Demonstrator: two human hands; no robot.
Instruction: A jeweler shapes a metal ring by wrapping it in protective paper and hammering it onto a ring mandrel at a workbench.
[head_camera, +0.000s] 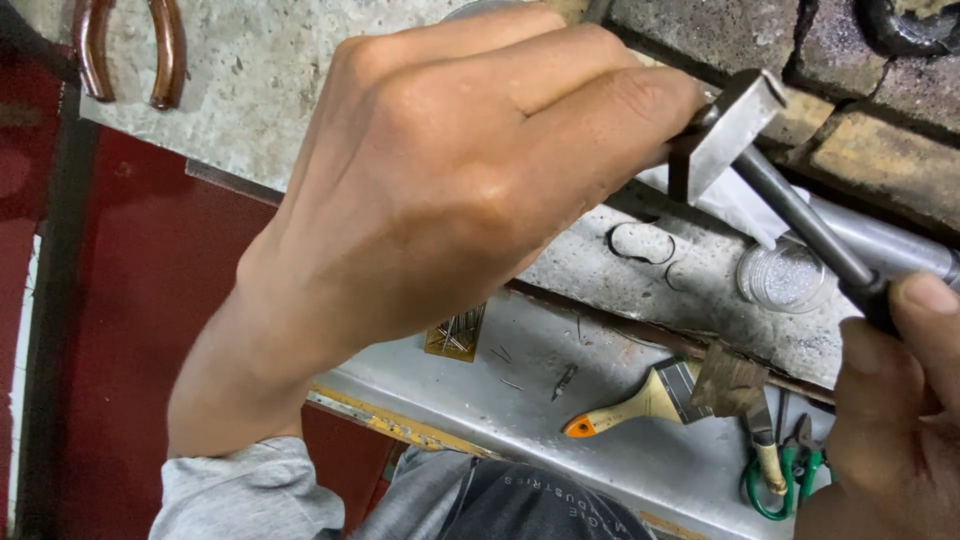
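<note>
My left hand (440, 190) fills the middle of the view, fingers curled shut and pointing right; what its fingertips pinch is hidden under the hammer head. A small hammer (725, 130) with a square steel head and dark shaft sits right at those fingertips. At the right edge my right hand (895, 400) grips the hammer's handle end. Both hands hover over a rough grey slab (250, 70).
Pliers with brown handles (130, 50) lie at top left. A wire ring (640, 243) and a clear round container (785, 275) rest on the slab. On the metal tray (600, 440) below lie a paintbrush (650, 400), green-handled cutters (780, 470) and a packet of pins (457, 335). Bricks (860, 110) line the top right.
</note>
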